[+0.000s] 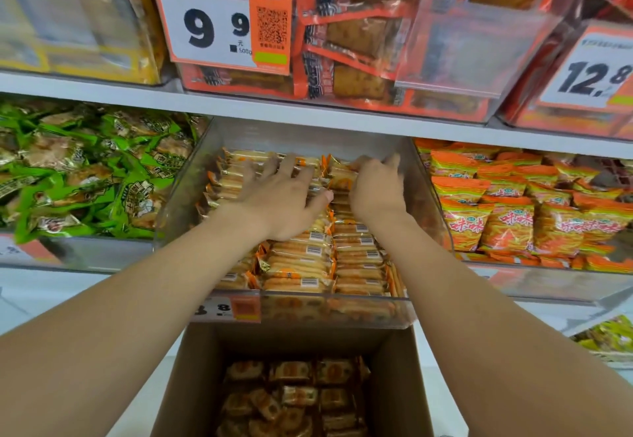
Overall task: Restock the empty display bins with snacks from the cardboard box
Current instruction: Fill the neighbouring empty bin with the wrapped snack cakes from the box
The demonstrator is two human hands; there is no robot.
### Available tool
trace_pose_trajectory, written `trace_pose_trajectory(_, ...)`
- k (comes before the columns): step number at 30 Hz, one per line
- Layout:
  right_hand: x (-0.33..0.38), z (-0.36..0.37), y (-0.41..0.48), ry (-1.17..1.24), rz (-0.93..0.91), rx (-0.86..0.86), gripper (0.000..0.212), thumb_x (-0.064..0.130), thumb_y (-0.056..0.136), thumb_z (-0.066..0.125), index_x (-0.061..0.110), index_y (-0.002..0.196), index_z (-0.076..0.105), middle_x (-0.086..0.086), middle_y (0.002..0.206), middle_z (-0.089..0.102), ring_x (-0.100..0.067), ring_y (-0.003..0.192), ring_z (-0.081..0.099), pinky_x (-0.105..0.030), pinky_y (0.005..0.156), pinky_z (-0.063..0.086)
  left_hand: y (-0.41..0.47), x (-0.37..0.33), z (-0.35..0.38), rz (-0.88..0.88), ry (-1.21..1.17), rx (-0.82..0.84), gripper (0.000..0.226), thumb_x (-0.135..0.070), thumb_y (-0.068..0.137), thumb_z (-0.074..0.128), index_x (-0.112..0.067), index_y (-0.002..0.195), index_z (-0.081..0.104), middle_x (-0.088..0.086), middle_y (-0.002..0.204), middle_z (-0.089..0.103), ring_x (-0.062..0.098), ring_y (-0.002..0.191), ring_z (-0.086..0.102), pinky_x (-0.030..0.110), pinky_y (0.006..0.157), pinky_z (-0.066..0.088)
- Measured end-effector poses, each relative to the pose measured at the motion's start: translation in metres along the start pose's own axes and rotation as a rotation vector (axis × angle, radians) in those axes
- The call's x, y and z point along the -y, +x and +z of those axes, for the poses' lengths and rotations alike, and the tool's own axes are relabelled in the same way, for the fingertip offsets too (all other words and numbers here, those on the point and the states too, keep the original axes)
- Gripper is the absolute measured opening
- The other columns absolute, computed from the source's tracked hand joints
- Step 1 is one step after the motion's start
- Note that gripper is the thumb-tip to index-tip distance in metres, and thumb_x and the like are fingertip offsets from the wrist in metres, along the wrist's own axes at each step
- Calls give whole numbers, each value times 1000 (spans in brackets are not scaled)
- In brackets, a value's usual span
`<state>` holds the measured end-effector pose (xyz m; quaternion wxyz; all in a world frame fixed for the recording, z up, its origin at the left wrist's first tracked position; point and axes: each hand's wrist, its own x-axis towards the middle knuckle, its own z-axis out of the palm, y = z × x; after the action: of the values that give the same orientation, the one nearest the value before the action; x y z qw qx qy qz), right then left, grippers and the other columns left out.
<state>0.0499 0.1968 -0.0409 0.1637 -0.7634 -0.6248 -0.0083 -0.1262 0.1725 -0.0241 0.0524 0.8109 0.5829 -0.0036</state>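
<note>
A clear plastic display bin (178, 203) on the middle shelf holds rows of orange-and-cream snack packets (308, 258). Both arms reach into it. My left hand (284, 197) lies flat with fingers spread on the packets at the back left. My right hand (375, 186) rests on the packets at the back right, its fingers curled over their tops. Whether it grips one I cannot tell. Below the bin stands an open cardboard box (191, 385) with more of the same snack packets (294, 399) lying in its bottom.
To the left a bin holds green snack packs (85, 176); to the right a bin holds orange chip bags (520, 207). The upper shelf carries red-orange packs (359, 36), yellow packs (85, 25) and price signs (219, 15). A white shelf edge (308, 111) runs just above the hands.
</note>
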Motion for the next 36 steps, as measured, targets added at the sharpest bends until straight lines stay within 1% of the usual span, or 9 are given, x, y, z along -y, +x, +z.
trace_pose_trajectory(5, 7, -12, -11, -89, -67, -10, 43, -9, 90, 59, 3, 131, 56, -22, 136, 50, -42, 124, 56, -46, 100, 50, -30, -8, -7, 60, -12, -123, 60, -56, 105, 37, -24, 156, 39, 12, 163, 37, 40, 150, 34, 60, 122, 27)
trace_pose_trajectory(11, -4, -40, -55, -371, -277, 48, 57, 11, 89, 64, 8, 143, 49, -21, 146, 40, -42, 133, 37, -48, 103, 40, -101, -17, -20, 166, -89, -272, 39, -39, 103, 48, -29, 139, 55, -2, 132, 57, 27, 126, 52, 48, 106, 45)
trace_pose_trajectory(15, -10, -81, -99, -37, -466, -126, 39, 13, 88, 56, 10, 125, 66, -14, 116, 64, -37, 109, 59, -47, 90, 52, -151, -32, -37, 274, -205, -354, 11, -37, 99, 52, -31, 94, 60, -16, 87, 54, 10, 87, 55, 35, 76, 46)
trace_pose_trajectory(18, -15, -107, -164, 350, -588, -66, 22, 17, 83, 52, 20, 89, 73, 4, 85, 71, -16, 80, 66, -35, 72, 54, -182, -40, -29, 325, -283, -103, 29, -39, 96, 58, -25, 71, 57, -7, 61, 56, 9, 59, 55, 37, 58, 48)
trace_pose_trajectory(22, -24, -70, -239, 113, -600, 491, 20, 28, 90, 50, 26, 82, 68, 5, 81, 67, -16, 78, 65, -37, 68, 57, -199, -41, 45, 262, -52, 486, 31, -45, 98, 56, -20, 86, 70, -1, 81, 70, 20, 78, 67, 38, 71, 56)
trace_pose_trajectory(25, -37, -8, -266, -135, -527, 855, 19, 21, 96, 52, 23, 78, 54, 1, 81, 54, -24, 81, 63, -37, 68, 53, -200, -35, 111, 154, 33, 776, 28, -41, 102, 55, -18, 101, 72, 6, 103, 74, 25, 90, 68, 38, 74, 56)
trace_pose_trajectory(30, -74, 98, -297, -69, -215, 1118, 10, 15, 99, 56, 11, 98, 66, -10, 102, 67, -28, 95, 65, -35, 73, 53, -211, -18, 213, -42, -124, 832, 18, -23, 104, 54, -13, 114, 66, 3, 97, 59, 19, 77, 55, 29, 62, 43)
trace_pose_trajectory(33, -98, 156, -325, -39, -92, 1187, 6, 22, 100, 60, 18, 100, 65, -6, 104, 65, -26, 95, 63, -30, 72, 47, -220, -13, 274, -150, -229, 723, 31, -24, 104, 56, -17, 134, 58, 9, 134, 59, 28, 113, 61, 35, 85, 52)
trace_pose_trajectory(36, -107, 197, -340, 24, -97, 1185, 15, 21, 99, 62, 20, 114, 64, -5, 115, 63, -24, 101, 61, -32, 85, 49, -223, -17, 314, -202, -228, 634, 58, -17, 103, 59, -19, 157, 38, 9, 164, 33, 36, 144, 42, 47, 113, 43)
